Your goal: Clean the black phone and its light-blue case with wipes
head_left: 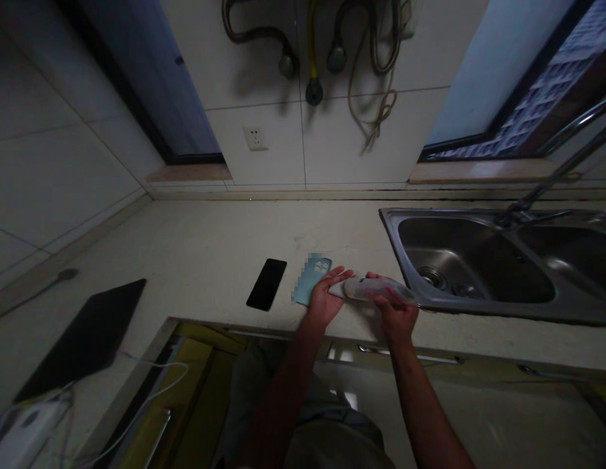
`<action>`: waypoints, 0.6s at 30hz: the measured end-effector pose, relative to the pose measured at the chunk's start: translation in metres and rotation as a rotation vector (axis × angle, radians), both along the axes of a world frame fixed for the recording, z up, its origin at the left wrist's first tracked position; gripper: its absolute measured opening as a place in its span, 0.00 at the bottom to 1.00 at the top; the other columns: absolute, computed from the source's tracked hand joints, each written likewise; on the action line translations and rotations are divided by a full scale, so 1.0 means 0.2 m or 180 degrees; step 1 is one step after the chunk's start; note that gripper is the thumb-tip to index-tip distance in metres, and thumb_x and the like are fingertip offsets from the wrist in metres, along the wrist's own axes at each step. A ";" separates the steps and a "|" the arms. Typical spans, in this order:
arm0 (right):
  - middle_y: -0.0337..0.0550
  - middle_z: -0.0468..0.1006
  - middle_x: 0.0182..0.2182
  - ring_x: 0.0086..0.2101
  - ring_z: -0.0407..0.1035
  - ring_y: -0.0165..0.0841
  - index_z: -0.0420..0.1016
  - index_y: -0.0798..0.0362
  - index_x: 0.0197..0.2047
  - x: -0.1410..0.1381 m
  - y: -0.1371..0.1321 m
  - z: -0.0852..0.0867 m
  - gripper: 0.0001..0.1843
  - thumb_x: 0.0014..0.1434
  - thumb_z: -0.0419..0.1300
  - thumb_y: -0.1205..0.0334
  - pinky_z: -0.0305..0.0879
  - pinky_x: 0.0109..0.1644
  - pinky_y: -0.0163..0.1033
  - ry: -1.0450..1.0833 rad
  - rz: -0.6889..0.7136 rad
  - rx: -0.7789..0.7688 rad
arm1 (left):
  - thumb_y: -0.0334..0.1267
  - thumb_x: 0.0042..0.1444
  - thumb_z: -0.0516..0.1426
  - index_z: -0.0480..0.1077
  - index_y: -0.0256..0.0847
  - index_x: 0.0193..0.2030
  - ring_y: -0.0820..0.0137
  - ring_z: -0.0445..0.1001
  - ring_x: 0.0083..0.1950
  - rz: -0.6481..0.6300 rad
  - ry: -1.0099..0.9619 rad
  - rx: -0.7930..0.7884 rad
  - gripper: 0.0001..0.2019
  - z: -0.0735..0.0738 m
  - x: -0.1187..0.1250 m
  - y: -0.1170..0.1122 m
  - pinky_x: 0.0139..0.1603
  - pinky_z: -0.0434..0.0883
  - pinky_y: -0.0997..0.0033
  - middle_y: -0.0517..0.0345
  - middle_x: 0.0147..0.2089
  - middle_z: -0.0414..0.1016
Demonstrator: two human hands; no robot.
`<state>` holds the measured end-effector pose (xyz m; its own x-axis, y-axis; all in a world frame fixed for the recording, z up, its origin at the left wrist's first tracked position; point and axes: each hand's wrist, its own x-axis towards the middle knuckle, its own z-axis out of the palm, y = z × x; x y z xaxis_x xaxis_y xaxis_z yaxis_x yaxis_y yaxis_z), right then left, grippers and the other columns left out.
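Observation:
A whitish, translucent plastic packet (375, 290) with red marks is held level between my two hands above the counter's front part. My left hand (327, 296) grips its left end, the fingers reaching along the far side. Around the right part of the packet closes my right hand (396, 309), thumb on the near side. What lies inside the packet is hard to make out. Partly behind my left hand lies a light blue phone case (310, 279) with camera holes. Left of the case a black smartphone (267, 284) lies flat, dark side up.
To the right, a steel double sink (471, 260) with a faucet (520, 207) is set into the pale counter (195, 241). A flat black panel (82, 342) lies at the left, near a white cable (183, 371). Hoses and a socket (255, 138) are on the tiled wall.

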<state>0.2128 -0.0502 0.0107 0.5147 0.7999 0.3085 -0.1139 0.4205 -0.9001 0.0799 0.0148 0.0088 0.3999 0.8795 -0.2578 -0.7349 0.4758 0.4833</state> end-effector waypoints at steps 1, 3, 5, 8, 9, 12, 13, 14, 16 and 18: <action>0.51 0.84 0.42 0.43 0.79 0.46 0.80 0.54 0.43 0.00 0.00 0.00 0.19 0.47 0.73 0.57 0.75 0.51 0.55 0.0002 -0.0019 -0.0052 | 0.28 0.48 0.58 0.74 0.33 0.44 0.59 0.77 0.51 0.0012 -0.0001 -0.0002 0.14 0.00 0.00 0.00 0.57 0.67 0.58 0.42 0.46 0.80; 0.51 0.84 0.42 0.42 0.80 0.46 0.80 0.54 0.43 -0.01 0.00 0.01 0.20 0.47 0.74 0.57 0.75 0.51 0.55 0.0006 -0.0020 -0.0073 | 0.28 0.48 0.58 0.74 0.33 0.44 0.58 0.77 0.51 0.0034 0.0011 -0.0012 0.14 -0.01 0.00 0.00 0.58 0.67 0.57 0.42 0.46 0.80; 0.52 0.84 0.43 0.44 0.79 0.46 0.79 0.54 0.44 -0.01 0.00 0.00 0.21 0.47 0.73 0.57 0.74 0.53 0.56 0.0014 -0.0009 -0.0037 | 0.28 0.48 0.58 0.74 0.33 0.44 0.58 0.76 0.52 0.0021 0.0031 -0.0010 0.15 -0.01 0.00 0.00 0.58 0.67 0.56 0.41 0.46 0.80; 0.52 0.83 0.45 0.47 0.78 0.46 0.79 0.54 0.46 0.00 0.01 -0.02 0.22 0.48 0.73 0.57 0.71 0.55 0.57 -0.0049 -0.0016 0.0031 | 0.28 0.48 0.57 0.74 0.33 0.45 0.59 0.76 0.52 -0.0012 -0.0008 -0.0027 0.15 -0.01 0.00 0.00 0.58 0.67 0.58 0.42 0.46 0.80; 0.52 0.83 0.46 0.48 0.77 0.47 0.79 0.53 0.46 0.01 0.01 -0.02 0.23 0.47 0.74 0.57 0.71 0.56 0.57 -0.0089 -0.0014 0.0071 | 0.27 0.48 0.57 0.74 0.33 0.45 0.59 0.77 0.51 -0.0015 -0.0035 -0.0043 0.15 -0.01 0.00 0.00 0.57 0.67 0.59 0.42 0.45 0.80; 0.52 0.83 0.47 0.49 0.77 0.46 0.79 0.53 0.46 0.02 0.00 -0.02 0.23 0.47 0.74 0.58 0.70 0.57 0.57 -0.0155 0.0018 0.0190 | 0.27 0.48 0.57 0.75 0.32 0.43 0.62 0.78 0.47 0.0019 -0.0086 -0.0098 0.14 0.00 0.00 0.00 0.56 0.68 0.61 0.43 0.43 0.81; 0.52 0.83 0.46 0.48 0.77 0.46 0.79 0.53 0.46 0.02 0.00 -0.02 0.22 0.47 0.74 0.59 0.70 0.57 0.56 -0.0145 0.0019 0.0190 | 0.26 0.48 0.57 0.75 0.32 0.42 0.62 0.78 0.45 0.0034 -0.0077 -0.0112 0.14 0.00 0.00 0.00 0.56 0.68 0.61 0.43 0.43 0.81; 0.52 0.83 0.46 0.48 0.77 0.46 0.79 0.54 0.46 0.01 0.00 -0.02 0.22 0.47 0.74 0.59 0.71 0.56 0.56 -0.0115 0.0011 0.0162 | 0.26 0.48 0.57 0.75 0.31 0.42 0.63 0.78 0.45 0.0044 -0.0067 -0.0116 0.13 0.00 0.00 0.00 0.55 0.68 0.62 0.43 0.42 0.81; 0.53 0.84 0.44 0.46 0.78 0.46 0.79 0.55 0.45 0.01 0.00 -0.02 0.22 0.47 0.74 0.58 0.73 0.54 0.55 -0.0013 -0.0019 0.0064 | 0.26 0.48 0.56 0.75 0.31 0.41 0.63 0.78 0.44 0.0052 -0.0069 -0.0103 0.13 0.01 0.00 0.00 0.55 0.69 0.62 0.43 0.42 0.81; 0.52 0.84 0.42 0.43 0.79 0.45 0.80 0.56 0.43 0.00 0.00 -0.02 0.20 0.47 0.73 0.58 0.75 0.51 0.54 0.0104 -0.0090 -0.0008 | 0.26 0.49 0.56 0.75 0.31 0.41 0.62 0.79 0.45 0.0047 -0.0095 -0.0083 0.12 0.01 0.00 0.00 0.55 0.69 0.61 0.43 0.42 0.81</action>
